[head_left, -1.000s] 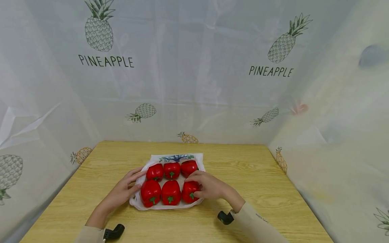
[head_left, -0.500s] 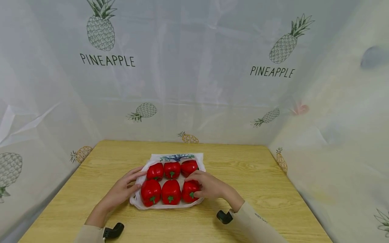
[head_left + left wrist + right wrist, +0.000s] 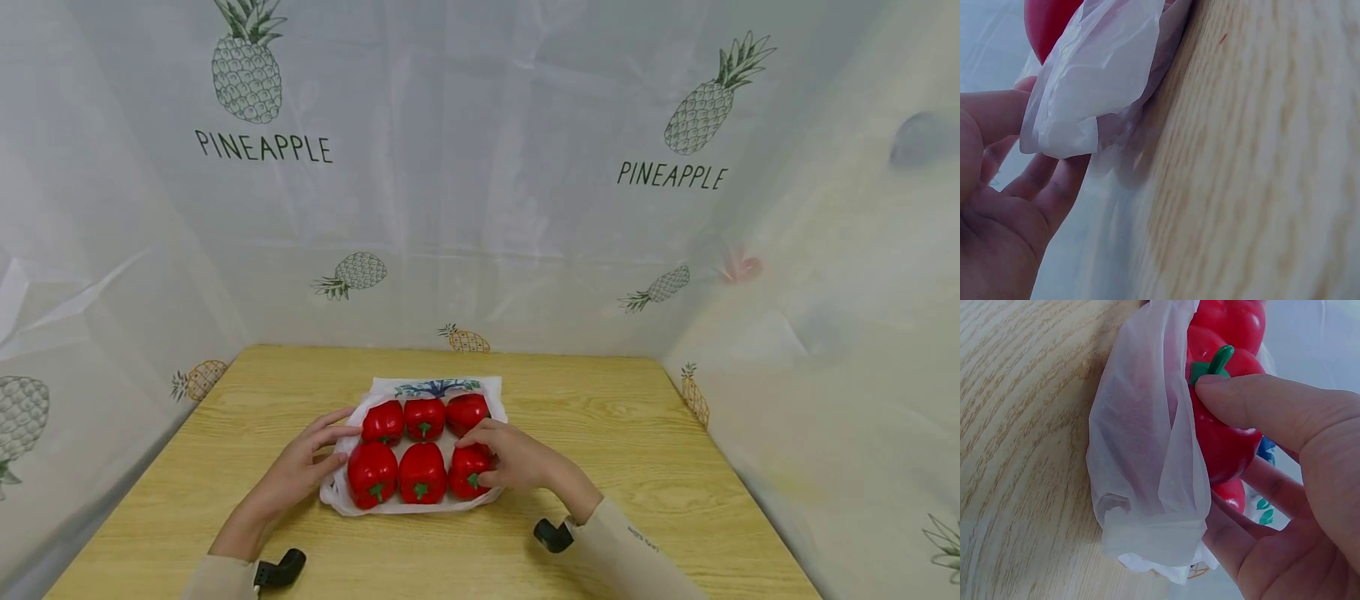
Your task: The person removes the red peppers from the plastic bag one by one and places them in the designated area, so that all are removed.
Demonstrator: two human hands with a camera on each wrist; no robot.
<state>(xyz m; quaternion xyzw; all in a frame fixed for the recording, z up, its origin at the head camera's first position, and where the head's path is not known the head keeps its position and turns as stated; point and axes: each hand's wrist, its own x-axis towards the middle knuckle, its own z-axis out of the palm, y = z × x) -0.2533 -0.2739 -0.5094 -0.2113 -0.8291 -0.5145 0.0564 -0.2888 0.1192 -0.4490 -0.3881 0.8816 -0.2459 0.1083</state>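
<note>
Several glossy red bell peppers with green stems (image 3: pixel 422 472) sit in two rows in a white plastic bag (image 3: pixel 437 388) on the wooden table. My right hand (image 3: pixel 517 458) grips the front right bell pepper (image 3: pixel 463 479). In the right wrist view, the thumb presses beside its green stem (image 3: pixel 1221 361), and the fingers reach round the far side. My left hand (image 3: pixel 303 462) rests at the bag's left edge with fingers spread. The left wrist view shows its thumb and fingertips against the crumpled plastic (image 3: pixel 1094 81), partly hidden behind it.
The wooden table (image 3: pixel 600 417) extends around the bag on every side. A pale curtain printed with pineapples (image 3: pixel 480 167) hangs behind the table and along both sides. Black wrist devices (image 3: pixel 281 570) are attached at both sleeves.
The head view shifts very slightly. Both hands, the bag and the bell peppers keep the same positions relative to each other.
</note>
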